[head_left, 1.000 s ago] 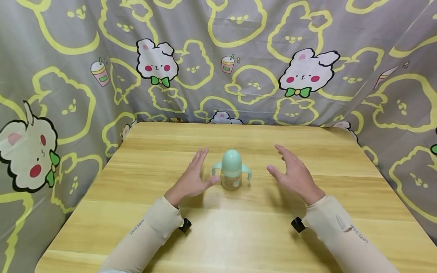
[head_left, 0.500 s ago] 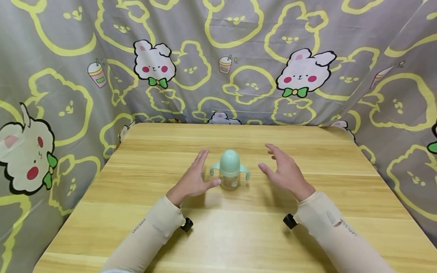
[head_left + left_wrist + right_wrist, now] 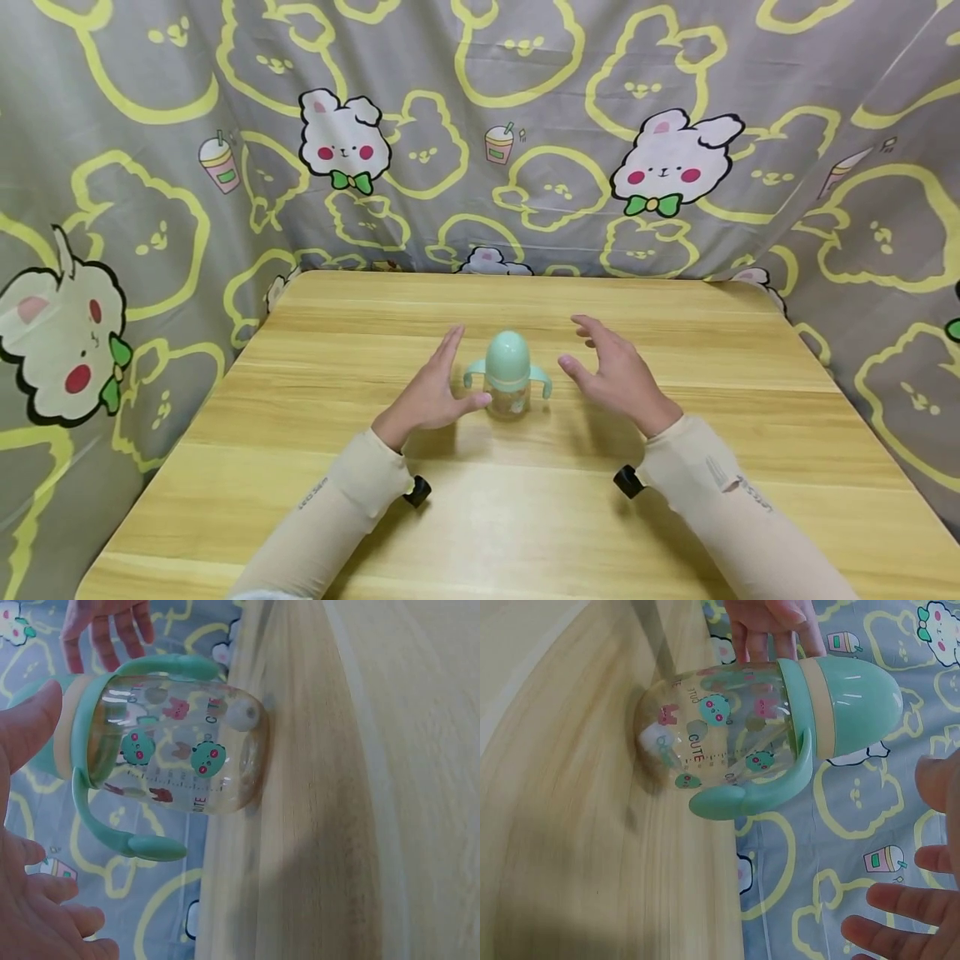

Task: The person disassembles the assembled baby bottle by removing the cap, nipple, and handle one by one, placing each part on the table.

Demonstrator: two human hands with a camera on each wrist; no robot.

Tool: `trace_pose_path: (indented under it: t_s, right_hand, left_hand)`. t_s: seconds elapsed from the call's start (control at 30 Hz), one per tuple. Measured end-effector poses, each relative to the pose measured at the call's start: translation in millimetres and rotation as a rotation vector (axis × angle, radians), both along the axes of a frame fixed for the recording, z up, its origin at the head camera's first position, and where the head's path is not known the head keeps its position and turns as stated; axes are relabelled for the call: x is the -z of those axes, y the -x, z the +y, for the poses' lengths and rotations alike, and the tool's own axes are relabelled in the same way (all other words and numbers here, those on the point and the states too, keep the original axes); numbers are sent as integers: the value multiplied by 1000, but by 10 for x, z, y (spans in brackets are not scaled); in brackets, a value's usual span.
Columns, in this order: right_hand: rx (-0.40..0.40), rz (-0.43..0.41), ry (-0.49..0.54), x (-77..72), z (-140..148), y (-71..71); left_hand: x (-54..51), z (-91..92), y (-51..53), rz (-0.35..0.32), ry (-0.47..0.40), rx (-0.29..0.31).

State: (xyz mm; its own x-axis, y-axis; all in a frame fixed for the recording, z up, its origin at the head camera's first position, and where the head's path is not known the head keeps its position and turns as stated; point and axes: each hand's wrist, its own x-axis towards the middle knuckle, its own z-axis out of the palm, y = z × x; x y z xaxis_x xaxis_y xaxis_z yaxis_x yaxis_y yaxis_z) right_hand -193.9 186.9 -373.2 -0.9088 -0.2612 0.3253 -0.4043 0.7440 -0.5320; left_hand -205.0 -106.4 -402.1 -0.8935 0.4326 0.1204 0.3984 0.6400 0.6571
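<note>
Upright on the wooden table stands a baby bottle (image 3: 508,375) with a mint-green domed cap, two mint side handles and a clear printed body. My left hand (image 3: 431,387) is just left of it, fingers extended and thumb toward the bottle's front; whether the thumb touches it I cannot tell. On the other side my right hand (image 3: 618,375) hovers apart from the bottle, fingers loosely spread. In the left wrist view the bottle (image 3: 172,742) shows its body prints and measuring marks. The right wrist view shows a weighted ball-like piece inside the bottle (image 3: 720,731), near its base.
The light wooden table (image 3: 480,533) spreads around the bottle on all sides. A grey curtain (image 3: 555,100) with yellow outlines and rabbit prints hangs behind and along both sides. Each sleeved wrist carries a small black camera (image 3: 628,482).
My right hand has moved left, closer to the bottle. My left hand has shifted slightly right toward it. The bottle stays in place on the table.
</note>
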Motion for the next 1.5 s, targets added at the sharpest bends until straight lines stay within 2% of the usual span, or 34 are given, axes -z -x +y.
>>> trace_pose_path:
  t_s: [0.43,0.97,1.17,1.4,1.5]
  right_hand:
    - [-13,16,9,-18,-122,28]
    - [-61,14,31,-2,-231,10]
    - [-74,15,38,-6,-260,-5]
    - [-102,24,63,-22,-352,54]
    - [-118,27,90,4,-401,83]
  left_hand:
    - [-2,117,52,-18,0,10]
    - [57,217,36,-74,1,10]
    - [96,294,75,-83,-28,0]
    - [105,313,142,-98,-77,-21]
    - [117,311,147,-81,-100,-20]
